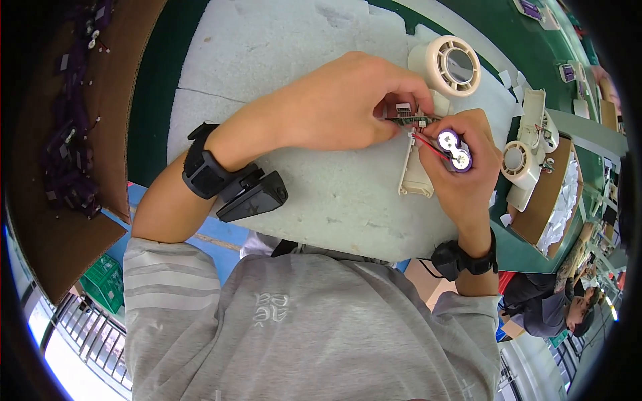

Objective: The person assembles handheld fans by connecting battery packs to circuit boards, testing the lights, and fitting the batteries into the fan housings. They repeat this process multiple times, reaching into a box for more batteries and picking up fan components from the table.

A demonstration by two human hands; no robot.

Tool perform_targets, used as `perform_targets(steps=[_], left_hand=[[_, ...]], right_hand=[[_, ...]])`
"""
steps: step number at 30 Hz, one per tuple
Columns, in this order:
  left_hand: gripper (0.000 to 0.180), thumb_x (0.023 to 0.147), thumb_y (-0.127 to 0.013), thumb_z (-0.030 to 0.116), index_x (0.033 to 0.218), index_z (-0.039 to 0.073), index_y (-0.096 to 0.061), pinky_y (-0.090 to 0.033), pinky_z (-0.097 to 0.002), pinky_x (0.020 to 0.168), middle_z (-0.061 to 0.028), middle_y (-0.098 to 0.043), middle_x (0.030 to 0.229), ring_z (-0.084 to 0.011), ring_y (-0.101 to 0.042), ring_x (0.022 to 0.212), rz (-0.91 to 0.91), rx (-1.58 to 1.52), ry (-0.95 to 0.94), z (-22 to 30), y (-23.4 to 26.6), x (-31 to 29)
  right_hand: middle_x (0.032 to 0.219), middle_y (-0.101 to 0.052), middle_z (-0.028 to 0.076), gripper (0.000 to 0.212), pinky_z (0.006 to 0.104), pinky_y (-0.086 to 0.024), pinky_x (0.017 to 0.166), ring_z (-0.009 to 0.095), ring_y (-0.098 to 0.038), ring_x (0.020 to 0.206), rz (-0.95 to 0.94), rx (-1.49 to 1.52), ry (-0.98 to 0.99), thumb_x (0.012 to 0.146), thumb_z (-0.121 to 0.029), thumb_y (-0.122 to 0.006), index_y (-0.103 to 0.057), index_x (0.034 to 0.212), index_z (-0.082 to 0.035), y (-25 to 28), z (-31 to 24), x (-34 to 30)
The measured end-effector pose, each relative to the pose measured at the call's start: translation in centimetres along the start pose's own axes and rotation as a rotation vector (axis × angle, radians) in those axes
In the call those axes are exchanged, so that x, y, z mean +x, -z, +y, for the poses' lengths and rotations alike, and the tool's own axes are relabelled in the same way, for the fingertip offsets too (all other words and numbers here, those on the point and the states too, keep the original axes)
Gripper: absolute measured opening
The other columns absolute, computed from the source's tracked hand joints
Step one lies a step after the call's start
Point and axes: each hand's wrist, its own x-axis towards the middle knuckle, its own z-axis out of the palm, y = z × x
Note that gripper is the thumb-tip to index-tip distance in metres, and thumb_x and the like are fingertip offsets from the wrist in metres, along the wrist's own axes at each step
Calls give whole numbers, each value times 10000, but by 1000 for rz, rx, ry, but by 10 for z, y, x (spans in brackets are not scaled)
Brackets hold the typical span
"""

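Note:
My left hand (351, 100) pinches a small green circuit board (413, 121) with a white connector on it. My right hand (476, 177) is wrapped round a purple two-cell battery pack (455, 151), its round silvery ends turned up. Red and black wires (429, 144) run from the pack toward the board. Just beyond the hands lies a cream fan head (453, 67) with a round slotted grille. Below the board, a cream handle shell (416, 175) rests on the white foam pad (321, 194); my hands cover part of it.
At the left stands a cardboard box (110, 120) with many purple battery packs (67, 147). On the green table (505, 30) to the right are another opened cream fan (525, 160) and a cardboard box (545, 207) holding white pieces. Another person (545, 307) is at the lower right.

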Motion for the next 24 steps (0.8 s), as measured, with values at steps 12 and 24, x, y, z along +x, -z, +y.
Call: perform_targets(steps=[12, 24], left_hand=[[251, 721, -592, -121, 856, 59, -703, -501, -279, 681, -52, -607, 840, -192, -607, 779, 49, 221, -142, 5, -1, -4], [211, 804, -592, -97, 982, -2, -655, -531, -269, 805, -60, -604, 967, -136, -591, 886, -37, -198, 158, 13, -2, -4]], right_hand=[[755, -634, 47, 263, 302, -452, 622, 211, -549, 740, -59, -85, 65, 618, -9, -810, -642, 817, -48, 3, -1, 4], [750, -622, 50, 235, 272, -445, 618, 175, -533, 718, -100, 11, 100, 647, -37, -815, -630, 792, -31, 6, 5, -1]])
